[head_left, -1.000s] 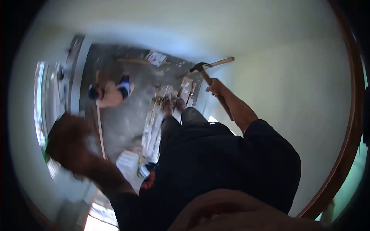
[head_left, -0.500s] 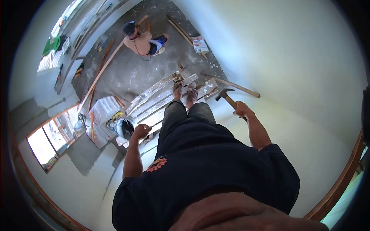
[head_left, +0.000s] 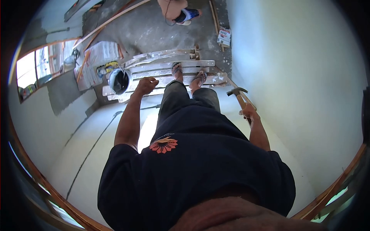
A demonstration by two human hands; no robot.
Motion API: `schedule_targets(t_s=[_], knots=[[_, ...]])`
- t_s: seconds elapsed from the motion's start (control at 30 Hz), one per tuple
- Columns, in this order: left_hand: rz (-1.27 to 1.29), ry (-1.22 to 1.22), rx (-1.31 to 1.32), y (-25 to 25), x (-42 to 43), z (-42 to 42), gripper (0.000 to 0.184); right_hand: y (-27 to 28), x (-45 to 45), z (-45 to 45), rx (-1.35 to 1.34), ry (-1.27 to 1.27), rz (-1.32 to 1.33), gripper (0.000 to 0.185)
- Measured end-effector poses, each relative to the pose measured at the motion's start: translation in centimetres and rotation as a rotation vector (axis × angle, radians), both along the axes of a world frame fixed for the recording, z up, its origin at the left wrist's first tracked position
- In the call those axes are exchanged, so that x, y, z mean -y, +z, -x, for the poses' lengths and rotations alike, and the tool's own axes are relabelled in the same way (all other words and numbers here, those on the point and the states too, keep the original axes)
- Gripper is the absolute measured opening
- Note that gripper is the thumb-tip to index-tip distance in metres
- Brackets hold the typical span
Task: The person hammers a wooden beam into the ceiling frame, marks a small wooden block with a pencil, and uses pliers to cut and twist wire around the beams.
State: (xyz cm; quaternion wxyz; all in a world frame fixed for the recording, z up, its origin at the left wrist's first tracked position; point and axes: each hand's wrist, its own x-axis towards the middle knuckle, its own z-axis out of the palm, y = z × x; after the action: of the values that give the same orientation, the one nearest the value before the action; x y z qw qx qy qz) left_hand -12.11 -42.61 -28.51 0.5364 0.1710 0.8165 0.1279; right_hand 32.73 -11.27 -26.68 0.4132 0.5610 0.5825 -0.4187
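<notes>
My right hand is wrapped round the wooden handle of a claw hammer, its dark head pointing up and away from me. My left hand hangs in front of my left side with its fingers partly curled; whether anything is in them is too small to tell. Just beyond it, a bucket stands on the left end of a scaffold of pale wooden planks. My feet in sandals rest on these planks, between my two hands.
Another person crouches on the grey floor beyond the planks. A white printed box lies by the right wall, near long wooden strips. Pale sheets or sacks lie at the left, near a window opening.
The view has swung, so the planks and other person appear higher. My left hand came down from a raised, blurred position to my side. The hammer, still in my right hand, now sits lower.
</notes>
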Motion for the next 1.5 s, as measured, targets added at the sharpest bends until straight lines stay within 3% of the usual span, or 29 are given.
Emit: schedule_targets(t_s=[0.1, 0.2, 0.33, 0.47, 0.73, 0.77, 0.87, 0.97, 1.13, 1.27, 1.37, 1.5], knots=[[-0.040, -0.035, -0.054, -2.3, 6.1, 0.9, 0.039, 2.0, 0.7, 2.7, 0.020, 0.013, 0.002, 0.043], [0.107, 0.051, 0.023, -2.2, 10.1, 1.0, 0.039, 0.9, 0.6, 3.5, 0.023, 0.069, 0.023, 0.046], [0.055, 0.088, 0.035, -3.0, 14.0, 0.3, 0.038, 1.0, 1.3, 6.0, -0.022, 0.084, 0.021, 0.040], [0.131, 0.293, 0.135, 0.2, 13.8, 0.0, 0.038, 0.7, 1.7, 9.7, -0.029, 0.165, 0.055, 0.044], [0.211, 0.496, 0.148, -0.2, 16.1, -3.9, 0.035, -3.0, -0.4, 14.6, -0.013, 0.372, 0.120, 0.047], [0.216, 0.501, 0.149, -0.3, 16.9, -4.7, 0.033, -4.3, -1.0, 13.9, -0.047, 0.395, 0.119, 0.037], [0.242, 0.583, 0.136, -0.5, 19.1, -6.9, 0.035, -4.6, -1.8, 15.5, -0.002, 0.406, 0.144, 0.041], [0.256, 0.625, 0.157, -0.6, 20.4, -8.1, 0.033, -6.3, -2.4, 15.8, -0.045, 0.407, 0.166, 0.027], [0.250, 0.649, 0.087, -1.6, 23.3, -7.4, 0.035, -7.3, -1.8, 16.5, -0.021, 0.432, 0.152, 0.028], [0.291, 0.631, 0.019, -4.3, 24.7, -3.2, 0.041, -6.5, -0.6, 18.1, 0.011, 0.409, 0.148, 0.029], [0.317, 0.550, -0.055, -7.9, 24.8, 2.2, 0.041, -8.9, 0.2, 17.0, 0.066, 0.366, 0.104, 0.029], [0.255, 0.531, -0.282, -19.6, 29.0, 8.8, 0.034, -11.0, 3.5, 17.4, 0.165, 0.246, 0.089, 0.029]])
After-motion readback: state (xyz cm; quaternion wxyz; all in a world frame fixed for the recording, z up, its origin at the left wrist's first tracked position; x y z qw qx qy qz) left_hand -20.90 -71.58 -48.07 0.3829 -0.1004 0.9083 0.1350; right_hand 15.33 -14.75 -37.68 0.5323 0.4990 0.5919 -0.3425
